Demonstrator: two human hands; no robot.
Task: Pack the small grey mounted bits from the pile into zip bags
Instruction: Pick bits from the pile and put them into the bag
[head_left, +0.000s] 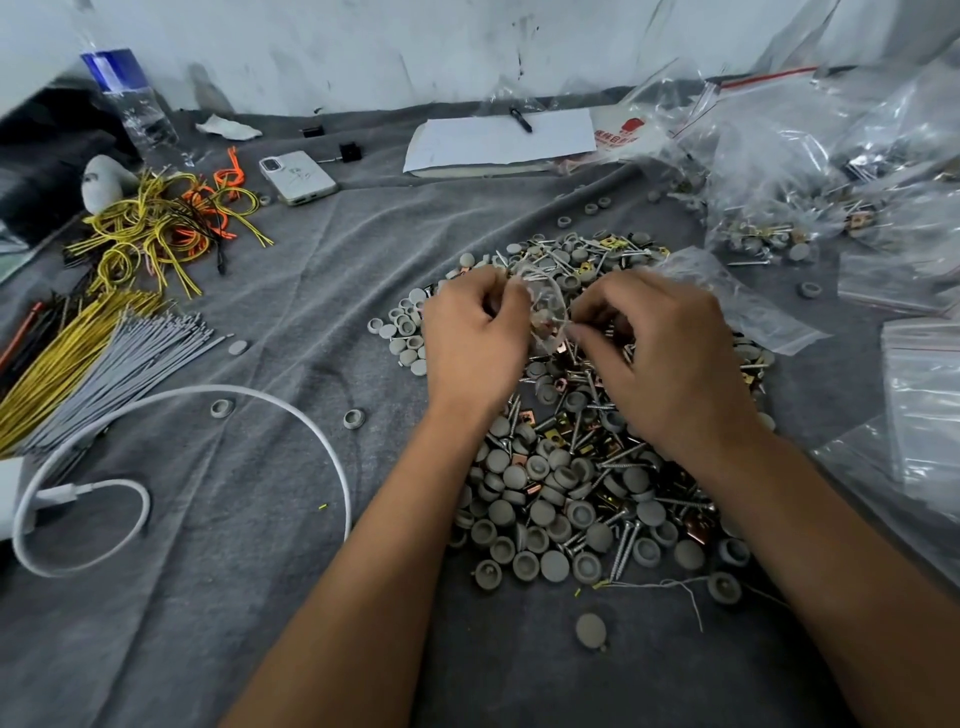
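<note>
A wide pile of small grey round bits, mixed with screws and copper clips, lies on the grey cloth in the middle. Above its far part I hold a small clear zip bag between both hands. My left hand grips the bag's left side with curled fingers. My right hand pinches its right edge with thumb and fingers. A few small parts show inside the bag. An empty clear zip bag lies on the pile just right of my right hand.
Filled clear bags heap at the far right, with flat empty zip bags at the right edge. Yellow, orange and grey wires lie left, beside a white cable, a phone, a water bottle and a notepad.
</note>
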